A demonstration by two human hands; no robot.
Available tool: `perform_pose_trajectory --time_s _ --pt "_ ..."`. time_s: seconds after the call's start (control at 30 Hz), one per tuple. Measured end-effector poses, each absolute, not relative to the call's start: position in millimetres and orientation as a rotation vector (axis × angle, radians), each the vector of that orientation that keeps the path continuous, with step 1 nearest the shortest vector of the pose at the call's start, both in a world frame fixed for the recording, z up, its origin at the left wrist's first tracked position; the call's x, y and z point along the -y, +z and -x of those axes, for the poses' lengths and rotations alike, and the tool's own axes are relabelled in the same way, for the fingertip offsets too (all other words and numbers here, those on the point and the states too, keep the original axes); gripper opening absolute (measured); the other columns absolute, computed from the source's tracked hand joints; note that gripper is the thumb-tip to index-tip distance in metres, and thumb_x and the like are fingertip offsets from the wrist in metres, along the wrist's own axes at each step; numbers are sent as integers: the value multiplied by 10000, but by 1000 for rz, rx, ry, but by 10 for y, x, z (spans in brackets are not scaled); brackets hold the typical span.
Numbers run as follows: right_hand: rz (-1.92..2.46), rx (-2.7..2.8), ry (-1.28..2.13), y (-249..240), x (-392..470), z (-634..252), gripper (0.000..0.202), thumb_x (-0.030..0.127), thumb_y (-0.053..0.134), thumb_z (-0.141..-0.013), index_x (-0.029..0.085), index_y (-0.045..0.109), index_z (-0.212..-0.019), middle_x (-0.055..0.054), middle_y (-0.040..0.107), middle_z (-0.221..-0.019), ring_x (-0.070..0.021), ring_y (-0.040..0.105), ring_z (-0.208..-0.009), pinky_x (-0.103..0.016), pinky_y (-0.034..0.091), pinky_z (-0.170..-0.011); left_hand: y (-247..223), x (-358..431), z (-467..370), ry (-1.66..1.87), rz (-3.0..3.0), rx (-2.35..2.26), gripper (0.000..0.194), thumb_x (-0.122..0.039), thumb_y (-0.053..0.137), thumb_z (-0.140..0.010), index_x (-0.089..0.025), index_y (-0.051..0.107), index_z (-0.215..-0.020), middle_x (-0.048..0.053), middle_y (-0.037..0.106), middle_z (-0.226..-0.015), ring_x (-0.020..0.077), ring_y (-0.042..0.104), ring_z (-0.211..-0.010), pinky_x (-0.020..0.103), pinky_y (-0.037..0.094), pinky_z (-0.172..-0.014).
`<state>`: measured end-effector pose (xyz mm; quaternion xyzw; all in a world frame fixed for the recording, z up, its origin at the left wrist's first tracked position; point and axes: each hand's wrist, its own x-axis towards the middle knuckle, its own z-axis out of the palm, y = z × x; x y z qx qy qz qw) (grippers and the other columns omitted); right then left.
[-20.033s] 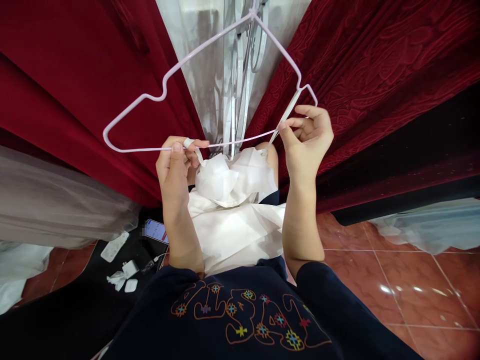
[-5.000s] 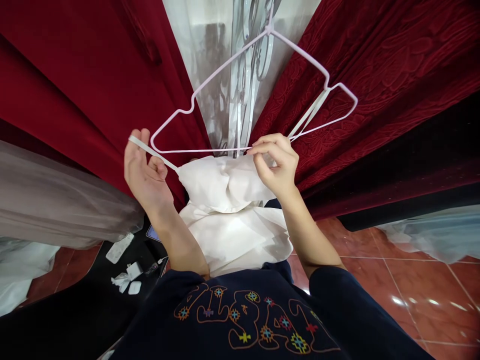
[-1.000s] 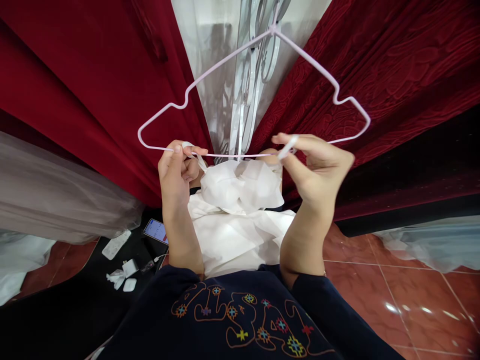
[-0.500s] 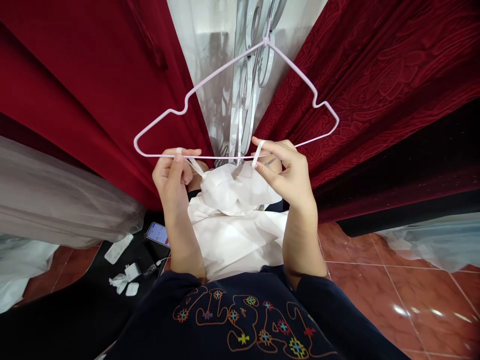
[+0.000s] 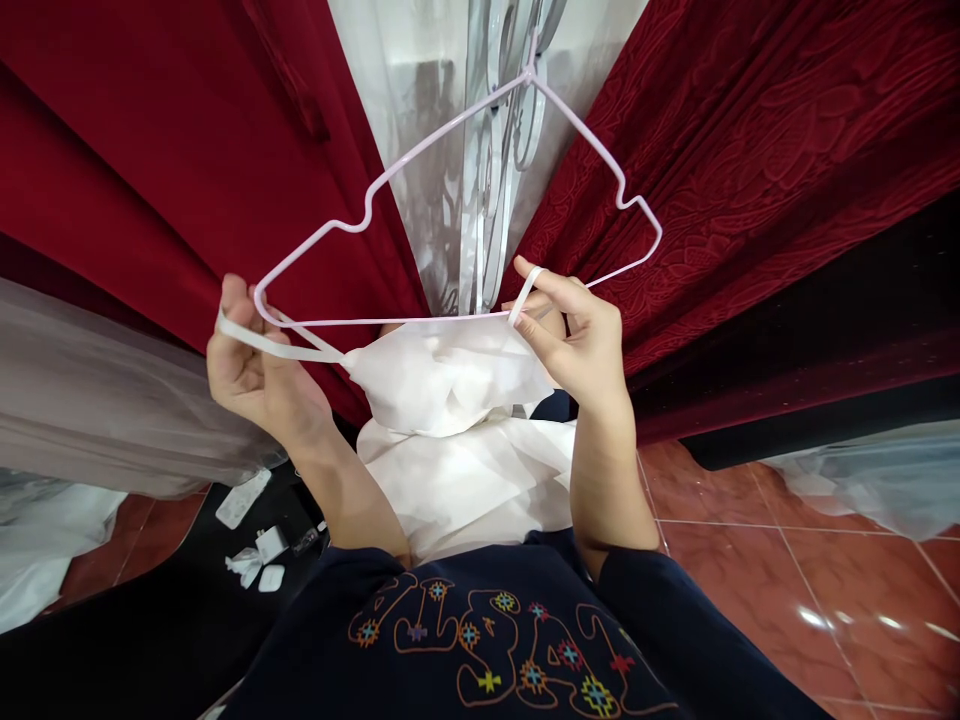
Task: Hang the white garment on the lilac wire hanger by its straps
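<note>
A pale pink clothes hanger spans the view in front of me, its hook end up by a metal scrollwork frame. On my lap lies a white garment with thin straps, bunched below the hanger's bottom bar. Its left strap is stretched out around the fingers of my left hand, beside the hanger's left corner. My right hand has the right strap looped between forefinger and thumb, and its fingers are at the bottom bar, partly hiding it.
Red curtains hang on both sides of the silver metal frame. On a black surface at lower left lie a white charger, a pale phone-shaped case and small white items. Red floor tiles show at right.
My left hand has moved left from the bottom bar to the hanger's left corner, drawing the left strap out long. The hanger's left end dips slightly; my right hand has barely moved.
</note>
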<state>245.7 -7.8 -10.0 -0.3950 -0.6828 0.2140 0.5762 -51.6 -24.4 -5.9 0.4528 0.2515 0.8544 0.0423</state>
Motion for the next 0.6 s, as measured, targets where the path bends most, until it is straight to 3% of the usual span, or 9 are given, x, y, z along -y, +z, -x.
perform_pose_trajectory --time_s 0.07,0.13,0.2,0.37,0.47,0.6 --pt "947 1606 488 -117 59 -2463 514 383 800 -933 341 754 -1443 4 868 -1021 -205 730 -974 -479 590 -1052 -21 201 521 2515 -1571 -746 497 -364 977 -887 -206 835 -1337 79 781 -1441 235 744 -1330 344 596 -1145" --pt "971 1614 484 -131 47 -2473 519 402 795 -935 342 749 -1449 4 866 -1013 -211 731 -971 -505 587 -1073 29 152 517 2448 -1743 -708 623 -449 986 -863 -164 802 -1386 118 767 -1446 262 745 -1333 374 603 -1147" --pt "970 1614 487 -140 43 -2486 515 403 795 -937 348 748 -1447 8 864 -1007 -216 742 -974 -524 585 -1093 100 114 495 2391 -1876 -718 561 -432 960 -889 -154 812 -1353 128 785 -1393 279 769 -1276 402 640 -1086" --pt "936 1608 477 -140 49 -2519 492 355 791 -943 354 753 -1433 16 862 -986 -221 755 -970 -536 584 -1080 331 96 447 2186 -2049 -826 353 -193 911 -895 -190 860 -1244 83 839 -1166 244 831 -1034 355 698 -869" --pt "933 1606 483 -137 51 -2528 482 348 794 -940 343 760 -1421 14 866 -994 -218 754 -956 -538 579 -1076 476 119 491 2017 -2165 -913 309 -179 944 -876 -206 895 -1180 62 840 -1012 218 796 -845 357 694 -736" --pt "952 1609 481 -138 49 -2515 477 366 801 -934 335 767 -1409 13 861 -989 -212 746 -965 -509 599 -1052 662 143 579 1808 -2327 -927 257 -126 932 -869 -228 920 -1104 62 830 -955 228 764 -827 353 654 -656"
